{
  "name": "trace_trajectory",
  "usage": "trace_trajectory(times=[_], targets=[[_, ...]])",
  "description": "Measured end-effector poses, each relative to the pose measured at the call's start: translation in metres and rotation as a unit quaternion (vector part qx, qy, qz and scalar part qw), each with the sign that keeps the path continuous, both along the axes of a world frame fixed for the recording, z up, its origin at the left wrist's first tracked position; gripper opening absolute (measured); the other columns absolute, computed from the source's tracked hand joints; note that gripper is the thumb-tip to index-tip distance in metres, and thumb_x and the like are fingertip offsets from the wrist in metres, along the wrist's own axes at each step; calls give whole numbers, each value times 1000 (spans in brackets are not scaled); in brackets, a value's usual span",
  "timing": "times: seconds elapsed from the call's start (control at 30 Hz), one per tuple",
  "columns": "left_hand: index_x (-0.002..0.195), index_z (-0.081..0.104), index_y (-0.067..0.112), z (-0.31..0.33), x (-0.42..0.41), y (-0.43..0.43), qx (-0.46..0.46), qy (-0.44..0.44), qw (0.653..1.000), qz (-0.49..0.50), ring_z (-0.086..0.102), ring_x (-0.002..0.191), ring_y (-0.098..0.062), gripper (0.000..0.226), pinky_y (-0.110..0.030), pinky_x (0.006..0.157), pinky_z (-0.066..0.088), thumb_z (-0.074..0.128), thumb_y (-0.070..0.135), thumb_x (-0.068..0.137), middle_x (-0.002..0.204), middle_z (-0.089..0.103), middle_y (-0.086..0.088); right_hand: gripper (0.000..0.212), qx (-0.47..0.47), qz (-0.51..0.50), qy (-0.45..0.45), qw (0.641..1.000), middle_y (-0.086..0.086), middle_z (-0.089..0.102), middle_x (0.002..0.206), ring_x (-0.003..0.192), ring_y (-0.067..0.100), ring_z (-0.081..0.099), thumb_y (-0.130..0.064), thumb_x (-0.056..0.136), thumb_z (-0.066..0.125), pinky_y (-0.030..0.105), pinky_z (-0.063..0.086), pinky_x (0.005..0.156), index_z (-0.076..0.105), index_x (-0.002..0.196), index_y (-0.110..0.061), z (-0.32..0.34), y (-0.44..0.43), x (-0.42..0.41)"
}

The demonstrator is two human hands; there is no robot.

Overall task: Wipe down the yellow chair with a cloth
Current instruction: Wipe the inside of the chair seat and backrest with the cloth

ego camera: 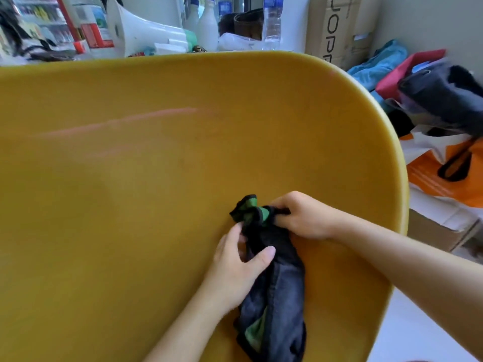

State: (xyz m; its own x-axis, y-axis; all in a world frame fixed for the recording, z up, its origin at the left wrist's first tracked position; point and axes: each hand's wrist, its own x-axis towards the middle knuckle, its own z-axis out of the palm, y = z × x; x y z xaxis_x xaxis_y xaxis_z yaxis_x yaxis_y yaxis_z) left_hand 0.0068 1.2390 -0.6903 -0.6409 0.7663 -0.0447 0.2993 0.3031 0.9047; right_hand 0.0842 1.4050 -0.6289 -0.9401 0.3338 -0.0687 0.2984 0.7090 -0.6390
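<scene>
The yellow chair (156, 165) fills most of the view, its curved shell very close to the camera. A dark cloth (277, 291) with green patches and black edging lies bunched on the shell at the lower right. My left hand (240, 267) grips the cloth's middle, thumb over the fabric. My right hand (300, 216) pinches the cloth's upper end, where a green-and-black fold sticks out. Both forearms come in from the bottom and right.
Behind the chair's top edge stand a white megaphone (141, 30), several plastic bottles (271, 22) and a cardboard box (337, 27). To the right lie a dark bag (444, 100), coloured cloths (379, 64) and an orange bag (449, 176). White floor (413, 335) shows lower right.
</scene>
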Motion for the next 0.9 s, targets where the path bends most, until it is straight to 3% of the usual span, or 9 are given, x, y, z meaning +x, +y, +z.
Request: trace_trajectory(times=[0.07,0.2,0.37,0.43,0.53,0.63,0.7,0.8,0.9], targets=[[93,62,31,1,-2,6,92,-73,990,84,58,84,-13,9,-22,70,43,65,24,87,91,63,9,18,-180,-34,62,981,10,72,92,83,14,65,-6,96,51,33,53,80,69,97,-5,5,-2,0],[83,60,23,11,-26,-1,174,-232,946,142,56,77,-15,21,-29,69,44,54,5,90,87,59,-2,21,-323,-51,128,936,3,69,92,89,16,64,-14,100,48,34,50,78,68,94,-16,9,-1,-2],[125,40,54,34,-49,-3,104,136,978,-119,36,132,-2,80,-28,109,32,73,12,65,143,41,16,14,-388,134,36,911,12,65,90,82,21,64,-6,86,60,29,52,77,60,98,0,10,-2,4],[108,59,46,36,-50,1,36,210,959,-187,55,115,-9,52,-36,103,43,74,20,65,118,63,8,15,-361,148,27,920,13,64,90,82,22,62,-2,83,61,28,51,77,60,97,4,12,0,6],[72,53,24,56,-58,-1,43,252,967,-9,49,61,-21,19,-30,57,46,65,33,61,59,53,5,12,-287,37,151,945,2,67,77,73,10,63,6,86,63,21,49,69,67,86,-5,10,1,2],[77,47,24,72,-46,-15,112,433,886,118,47,56,-21,22,-31,48,37,64,34,69,58,46,6,31,-173,14,248,953,-7,72,76,71,5,65,13,87,57,17,50,68,72,84,-13,10,0,0],[84,40,27,68,-18,-31,53,522,851,12,50,57,-24,24,-30,45,37,60,34,71,65,48,7,41,-144,33,184,972,0,74,87,84,11,68,21,79,51,19,52,75,73,77,-13,13,-2,3],[95,37,36,48,0,-63,-141,346,895,-244,49,75,-10,34,-29,63,42,62,28,73,84,50,13,36,-13,50,43,998,-5,72,105,90,-10,62,10,73,49,8,44,75,73,70,-17,15,-7,6],[101,56,38,36,-30,-81,-72,161,968,-177,54,97,-4,36,-22,83,45,54,22,68,98,57,17,30,206,63,116,970,-9,62,126,121,6,54,-28,78,46,26,44,97,71,95,-29,18,-36,6]])
